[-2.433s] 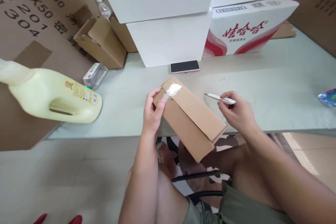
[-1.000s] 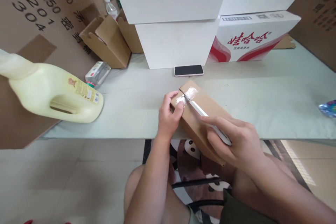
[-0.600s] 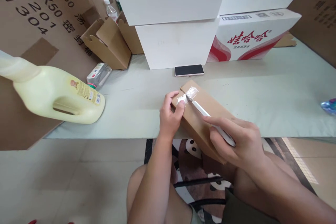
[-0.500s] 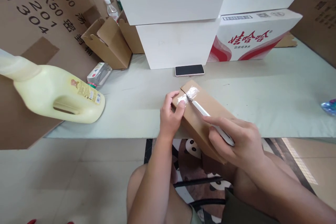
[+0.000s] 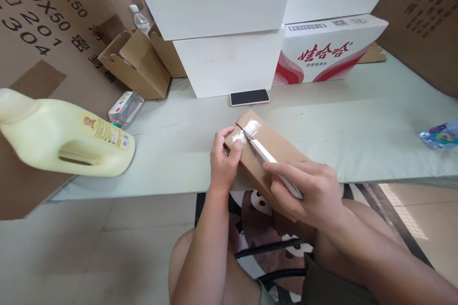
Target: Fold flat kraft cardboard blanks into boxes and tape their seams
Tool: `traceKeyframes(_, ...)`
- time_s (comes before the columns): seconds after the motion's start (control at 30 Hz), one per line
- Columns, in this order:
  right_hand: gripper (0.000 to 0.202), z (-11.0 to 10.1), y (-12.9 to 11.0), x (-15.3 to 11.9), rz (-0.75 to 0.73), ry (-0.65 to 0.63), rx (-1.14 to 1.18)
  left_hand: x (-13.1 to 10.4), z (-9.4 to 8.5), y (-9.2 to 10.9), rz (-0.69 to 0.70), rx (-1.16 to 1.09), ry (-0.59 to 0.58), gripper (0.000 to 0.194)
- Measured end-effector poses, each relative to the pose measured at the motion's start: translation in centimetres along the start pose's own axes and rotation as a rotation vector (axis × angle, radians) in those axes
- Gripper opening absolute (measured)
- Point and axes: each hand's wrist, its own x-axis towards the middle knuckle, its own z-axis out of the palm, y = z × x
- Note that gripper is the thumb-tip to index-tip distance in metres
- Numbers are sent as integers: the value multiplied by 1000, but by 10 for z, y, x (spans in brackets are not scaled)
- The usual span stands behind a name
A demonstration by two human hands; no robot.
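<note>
A long brown cardboard box (image 5: 277, 145) lies slanted over the front edge of the table, its near end sticking out above my lap. My left hand (image 5: 225, 157) grips the far left corner of the box, thumb on top beside the clear tape (image 5: 252, 127). In my right hand (image 5: 311, 190) is a white-handled utility knife (image 5: 263, 151), its fingers wrapped round the handle. The blade tip touches the taped area, at a dark slit running to the box's far left edge.
A black-screened phone (image 5: 249, 97) lies beyond the box, before stacked white cartons (image 5: 229, 64). To the left are a pale yellow jug (image 5: 71, 138), a clear bottle (image 5: 126, 107) on its side and an open cardboard carrier (image 5: 143, 64). A blue plastic-wrapped item (image 5: 440, 134) sits far right.
The whole view has shifted, so the table's things appear further left. Both hands keep their hold, and the knife stays at the tape with hardly any visible movement along the box.
</note>
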Motion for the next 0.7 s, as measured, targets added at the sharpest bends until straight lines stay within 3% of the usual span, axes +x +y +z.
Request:
traceKeyframes(0.2, 22, 1, -2, -1, 27, 71, 17, 1, 0, 1, -14, 0, -1, 32)
traceKeyframes(0.4, 25, 4, -3, 2, 82, 37, -96, 3, 1, -1, -6, -12, 8, 32)
traceKeyframes(0.63, 24, -5, 0, -6, -38, 140, 152, 2, 0, 1, -15, -2, 16, 34)
traceKeyframes(0.7, 27, -16, -4, -15, -28, 74, 169, 2, 0, 1, -19, -4, 19, 36)
